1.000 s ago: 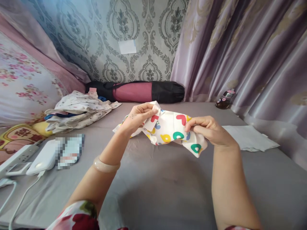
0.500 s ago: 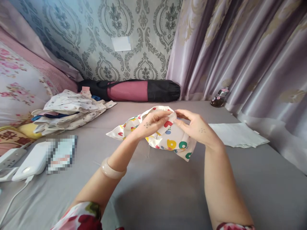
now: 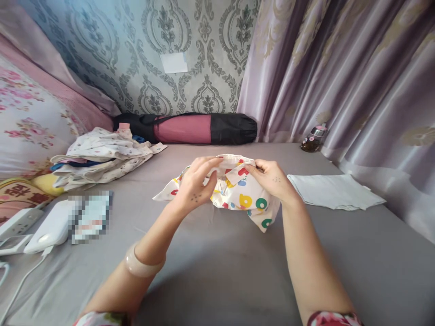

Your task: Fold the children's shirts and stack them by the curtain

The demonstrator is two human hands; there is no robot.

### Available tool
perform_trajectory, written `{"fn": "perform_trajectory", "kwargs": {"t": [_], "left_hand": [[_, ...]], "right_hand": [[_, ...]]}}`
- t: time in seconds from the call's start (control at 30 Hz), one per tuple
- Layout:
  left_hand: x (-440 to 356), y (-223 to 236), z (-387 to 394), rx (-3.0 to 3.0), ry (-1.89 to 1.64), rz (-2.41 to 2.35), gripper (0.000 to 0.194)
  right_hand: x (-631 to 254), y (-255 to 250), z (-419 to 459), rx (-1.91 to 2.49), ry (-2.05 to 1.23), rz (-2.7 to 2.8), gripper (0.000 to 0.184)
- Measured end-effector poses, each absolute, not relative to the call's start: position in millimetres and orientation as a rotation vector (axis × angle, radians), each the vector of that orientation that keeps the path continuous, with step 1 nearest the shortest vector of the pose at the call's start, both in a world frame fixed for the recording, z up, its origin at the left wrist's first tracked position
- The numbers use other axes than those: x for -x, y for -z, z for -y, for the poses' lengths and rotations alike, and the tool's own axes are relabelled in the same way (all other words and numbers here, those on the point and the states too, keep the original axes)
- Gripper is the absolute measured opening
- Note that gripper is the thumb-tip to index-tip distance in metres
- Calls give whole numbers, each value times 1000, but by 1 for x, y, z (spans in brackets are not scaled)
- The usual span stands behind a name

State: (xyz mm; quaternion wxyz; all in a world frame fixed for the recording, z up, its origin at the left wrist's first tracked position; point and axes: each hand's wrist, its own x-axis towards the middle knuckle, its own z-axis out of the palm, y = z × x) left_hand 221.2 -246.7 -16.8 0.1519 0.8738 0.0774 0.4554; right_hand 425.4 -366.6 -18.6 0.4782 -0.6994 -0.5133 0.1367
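My right hand (image 3: 272, 181) could pass nearer me over the grey sheet (image 3: 214, 267); a white device (image 3: 57, 224) blocks my left, folded white cloth (image 3: 335, 192) my right, a long bag (image 3: 183, 128) the back.

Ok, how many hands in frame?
2. The left hand, thumb and fingers parted, is at the left part of the letter-print cloth; the right hand pinches its upper edge, toward the right. No others show.

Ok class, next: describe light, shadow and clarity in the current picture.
Head view: bluish tint on the upper-left wallpaper; pale sheen along the curtain; soft shadow on the near part of the grey sheet; blocky pixelation over a flat object at left; printed cloth fairly sharp.
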Motion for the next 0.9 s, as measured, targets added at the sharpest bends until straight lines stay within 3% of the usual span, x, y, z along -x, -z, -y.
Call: {"fn": "perform_trajectory", "kwargs": {"t": [0.17, 0.5, 0.73, 0.9], "left_hand": [[-199, 35, 228, -2604, -1340, -581, 57], [-209, 53, 198, -2419, -1079, -691, 29], [-217, 40, 194, -2239, -1085, -625, 28], [-209, 29, 190, -2158, -893, -644, 35]], "right_hand": [[-427, 21, 363, 1780, -238, 1169, 48], [-430, 30, 359, 1780, -327, 1094, 49], [-444, 38, 363, 1776, -415, 1095, 50], [-450, 33, 374, 1821, -564, 1137, 53]]}}
